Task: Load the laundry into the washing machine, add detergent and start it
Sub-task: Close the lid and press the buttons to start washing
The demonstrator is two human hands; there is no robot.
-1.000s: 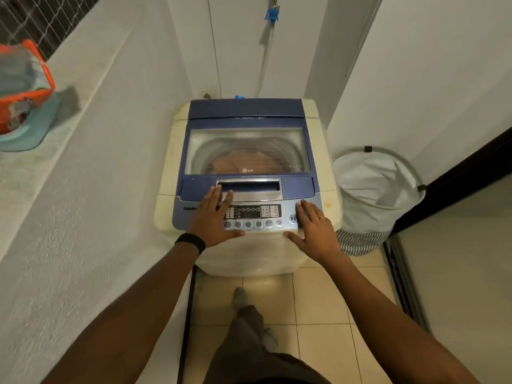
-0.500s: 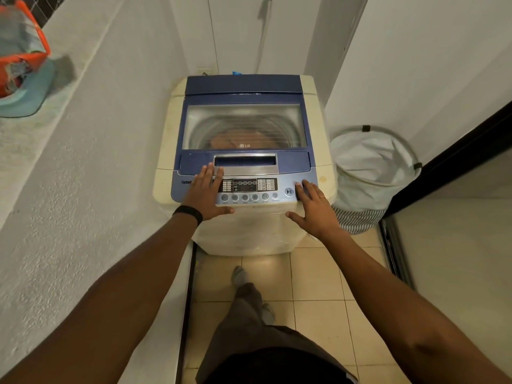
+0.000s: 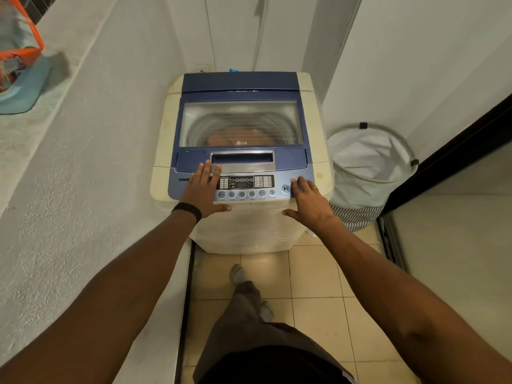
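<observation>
Lid point(image 3: 241, 81) of washer point(image 3: 313, 112) is down; laundry point(image 3: 238, 134) shows as a brownish heap in the drum through the lid window. Basket point(image 3: 371, 162) stands just right of the washer, and I see nothing in it. Left hand point(image 3: 203, 191) lies flat on the left end of the panel point(image 3: 246, 194), fingers straight and together, thumb over the front edge, holding nothing. Right hand point(image 3: 309, 200) is spread at the right end with its thumb down the front face. Its fingertips point(image 3: 297, 180) are on or at a round button just right of the play/pause button point(image 3: 286, 188); whether they press it, cannot tell. Against the frames from a second and half a second ago, both hands keep their places almost exactly. The main difference is the view, which has drawn back and tipped so the washer sits higher in frame and more floor shows. The right fingertips now leave the play/pause symbol fully uncovered, where a second ago they partly hid it. Judgement: loading looks finished and this is the power-on or start step. No detergent is in sight, so that step cannot be confirmed. Display state is too small to read.
</observation>
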